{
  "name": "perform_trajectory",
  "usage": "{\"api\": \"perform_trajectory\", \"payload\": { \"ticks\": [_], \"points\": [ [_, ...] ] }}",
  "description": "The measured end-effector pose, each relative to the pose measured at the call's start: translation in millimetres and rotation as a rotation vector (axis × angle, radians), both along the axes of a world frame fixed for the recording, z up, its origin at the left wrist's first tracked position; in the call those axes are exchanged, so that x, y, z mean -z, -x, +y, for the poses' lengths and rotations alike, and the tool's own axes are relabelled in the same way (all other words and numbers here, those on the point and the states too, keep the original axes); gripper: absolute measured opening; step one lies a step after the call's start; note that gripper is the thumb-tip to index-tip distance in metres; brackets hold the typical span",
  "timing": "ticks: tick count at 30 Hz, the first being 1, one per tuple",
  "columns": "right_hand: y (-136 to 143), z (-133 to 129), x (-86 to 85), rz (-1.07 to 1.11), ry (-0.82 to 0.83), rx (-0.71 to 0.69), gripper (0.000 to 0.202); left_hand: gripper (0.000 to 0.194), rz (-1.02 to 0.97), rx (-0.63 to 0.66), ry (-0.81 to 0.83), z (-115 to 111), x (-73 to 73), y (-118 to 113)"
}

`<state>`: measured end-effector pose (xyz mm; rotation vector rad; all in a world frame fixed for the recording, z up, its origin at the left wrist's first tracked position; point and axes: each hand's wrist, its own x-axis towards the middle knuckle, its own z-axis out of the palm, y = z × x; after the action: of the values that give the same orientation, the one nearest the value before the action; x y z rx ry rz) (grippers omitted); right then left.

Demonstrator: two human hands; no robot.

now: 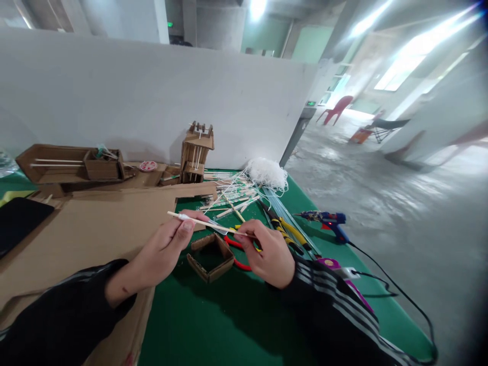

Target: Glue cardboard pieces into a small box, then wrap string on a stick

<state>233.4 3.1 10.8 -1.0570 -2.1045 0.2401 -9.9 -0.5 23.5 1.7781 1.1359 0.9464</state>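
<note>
A thin wooden stick (213,224) stretches between my two hands, slightly tilted down to the right. My left hand (162,249) pinches it near its left end, where a small white wrapping of thread or cotton (183,217) shows by the thumb. At the other end, the fingers of my right hand (270,254) are closed on the same stick; its tip is partly hidden there. Just below, a small square cardboard frame (211,269) lies on the green table. Scissors with red handles (242,265) lie beside the frame, partly covered by my right hand.
Behind my hands are scattered sticks (232,195) and a heap of white string (267,173). Yellow-black pliers (292,236) and a blue glue gun (331,221) with its cord lie right. Cardboard models (197,152) stand by the white partition; a cardboard sheet (102,223) covers the left.
</note>
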Motion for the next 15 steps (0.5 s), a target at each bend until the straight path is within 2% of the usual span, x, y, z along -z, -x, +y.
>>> {"api": "perform_trajectory", "payload": {
  "ticks": [4,10,15],
  "points": [
    [-1.1,1.5,-2.1,-0.018,-0.054,-0.038,0.017,0.048,0.038,0.007,-0.008,-0.9,-0.2,-0.1],
    [-0.6,-0.2,0.5,-0.013,-0.014,0.031,0.007,0.046,0.081,0.009,-0.024,-1.9,-3.4,0.3],
    [-0.7,0.0,-2.7,-0.082,-0.061,-0.063,0.018,0.049,0.075,0.012,-0.016,-1.7,-4.3,-0.8]
  ]
}}
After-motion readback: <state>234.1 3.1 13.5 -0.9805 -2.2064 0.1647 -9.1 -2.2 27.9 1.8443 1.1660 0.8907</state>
